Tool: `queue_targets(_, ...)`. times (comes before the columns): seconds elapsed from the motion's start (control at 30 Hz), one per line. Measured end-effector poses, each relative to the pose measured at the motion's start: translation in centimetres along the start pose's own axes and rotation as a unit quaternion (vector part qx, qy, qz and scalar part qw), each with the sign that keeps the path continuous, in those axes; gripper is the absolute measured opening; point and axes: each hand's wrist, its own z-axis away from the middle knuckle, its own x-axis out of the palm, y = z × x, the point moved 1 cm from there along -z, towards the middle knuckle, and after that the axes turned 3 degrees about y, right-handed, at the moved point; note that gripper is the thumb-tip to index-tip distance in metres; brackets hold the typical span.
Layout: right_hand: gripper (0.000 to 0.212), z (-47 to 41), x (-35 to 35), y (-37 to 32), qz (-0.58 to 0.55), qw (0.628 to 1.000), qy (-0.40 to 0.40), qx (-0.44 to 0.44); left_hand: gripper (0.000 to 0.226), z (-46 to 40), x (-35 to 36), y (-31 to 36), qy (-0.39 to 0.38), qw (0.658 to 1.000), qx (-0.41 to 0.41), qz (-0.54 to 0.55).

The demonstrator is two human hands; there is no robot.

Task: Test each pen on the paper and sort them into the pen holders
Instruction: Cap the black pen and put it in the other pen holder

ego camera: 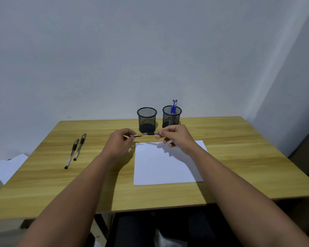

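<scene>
My right hand (177, 138) pinches a black pen (152, 134) held level above the table, its bare tip pointing left. My left hand (120, 141) pinches the pen's cap (136, 136), a short gap from the tip. Both hover just beyond the far edge of the white paper (165, 166). Two black mesh pen holders stand at the back: the left holder (147, 119) has no pens showing, the right holder (171, 117) has two blue-capped pens (173, 106). Two capped black pens (75, 151) lie side by side on the table's left part.
The wooden table (239, 157) stands against a grey wall. Loose white sheets (5, 168) lie on a lower surface off the table's left edge. My legs show below the front edge.
</scene>
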Motion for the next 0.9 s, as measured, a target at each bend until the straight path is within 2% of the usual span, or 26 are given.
queue_targets(0.37,0.015,1.1,-0.5,-0.7,-0.019,1.0,-0.012,-0.003,0.011,0.3,0.3,2.7,-0.042,0.999,0.03,-0.006)
queue_targets(0.47,0.017,1.3,-0.7,-0.9,-0.012,1.0,-0.02,0.003,0.015,0.2,0.4,3.6,-0.045,0.995,-0.007,0.084)
queue_targets(0.57,0.018,1.3,-0.8,-0.9,-0.004,1.0,-0.016,-0.001,0.019,0.1,0.5,4.6,-0.056,0.966,-0.083,0.239)
queue_targets(0.7,0.02,0.9,-0.7,-0.7,-0.013,1.0,-0.005,-0.012,0.02,-0.3,0.9,5.6,-0.024,0.933,-0.139,0.331)
queue_targets(0.8,0.015,0.7,-0.6,-0.5,-0.028,0.999,0.008,-0.015,0.019,-0.2,1.7,6.3,0.005,0.914,-0.179,0.363)
queue_targets(0.9,0.01,0.6,-0.5,-0.4,-0.039,0.999,0.025,-0.02,0.015,-0.4,2.5,6.6,0.023,0.924,-0.182,0.334)
